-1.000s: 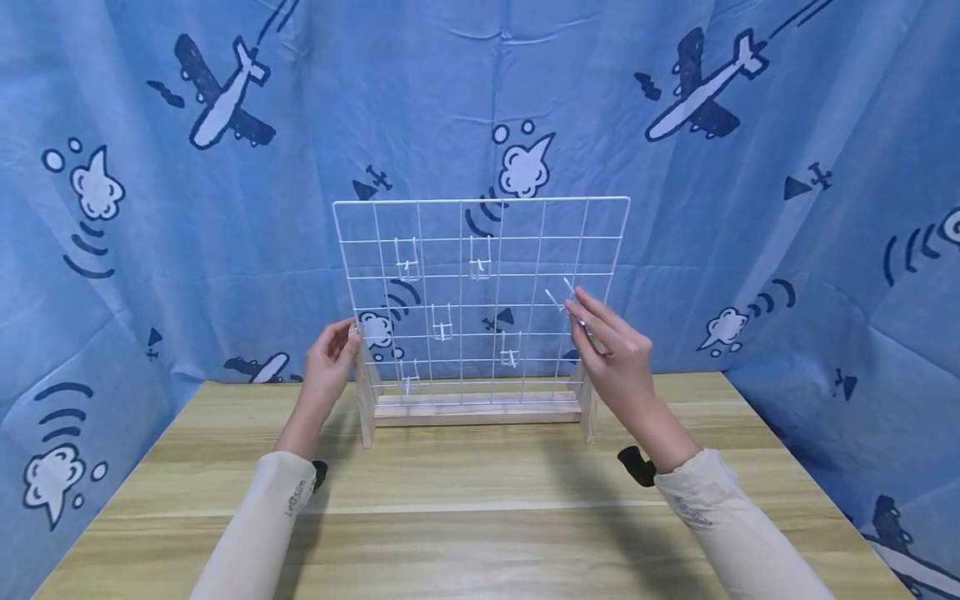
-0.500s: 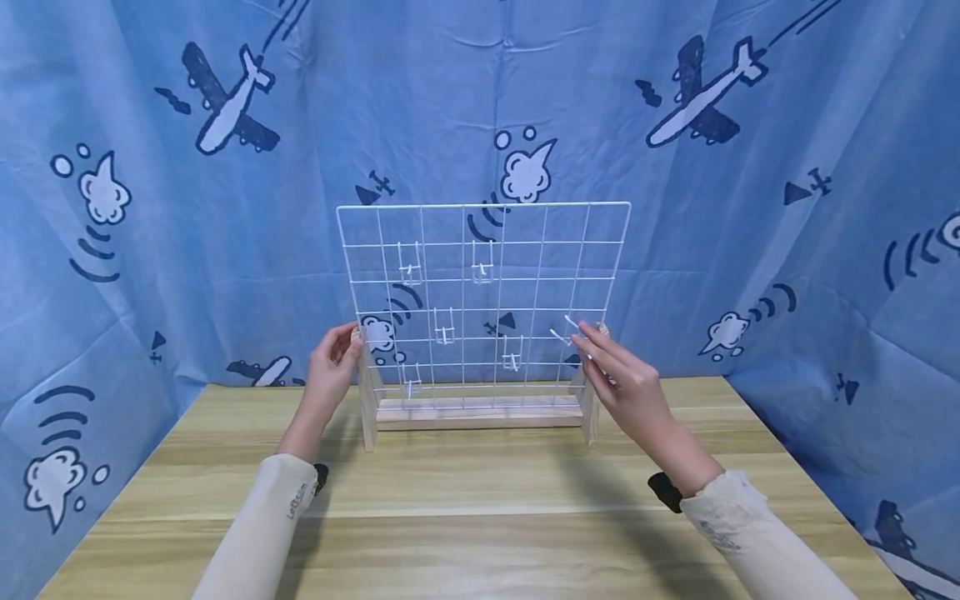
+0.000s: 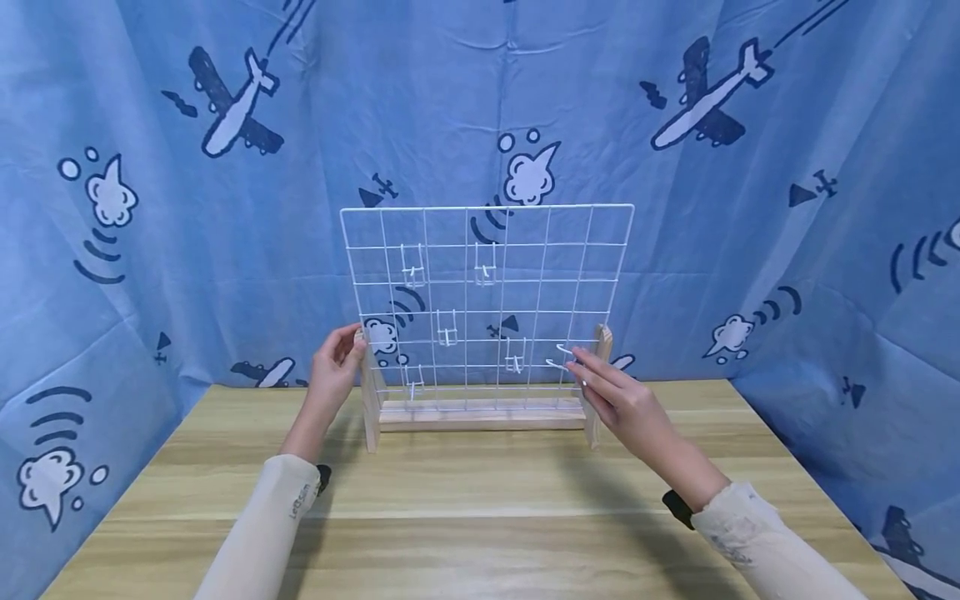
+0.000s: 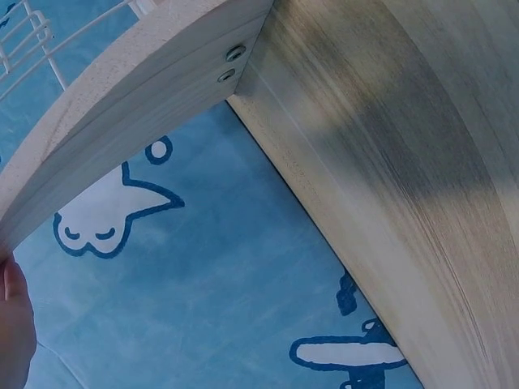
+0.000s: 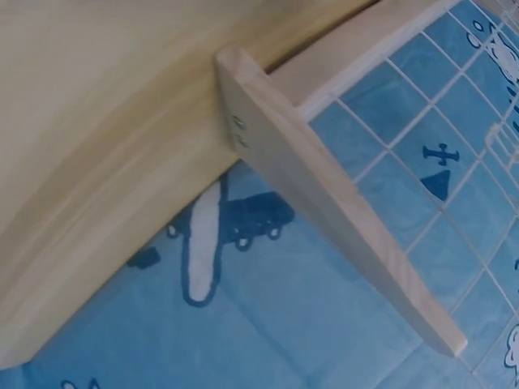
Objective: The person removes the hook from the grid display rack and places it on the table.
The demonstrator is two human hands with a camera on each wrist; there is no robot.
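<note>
A white wire grid panel [image 3: 487,207] stands upright in a wooden stand [image 3: 480,426]. On the left, my left hand [image 3: 331,371] grips the top of the stand's side piece [image 4: 138,121]; only its fingers [image 4: 15,328] show in the left wrist view. My right hand [image 3: 628,410] pinches a white wire hook [image 3: 556,364] at the grid's lower right, its two prongs pointing left over the wires. The rest of that hook is hidden by the fingers. Several similar white hooks hang on the grid, among them an upper left hook [image 3: 412,273] and a lower right one [image 3: 514,363].
The wooden table [image 3: 480,517] carries the stand near its back edge. A blue curtain [image 3: 435,100] printed with planes hangs behind and on both sides. In the right wrist view, the stand's right side piece [image 5: 349,211] slants across, and the right hand is out of sight.
My right hand has come down along the grid's right side with the hook, from the middle rows to the lower ones. The left hand keeps its grip on the stand.
</note>
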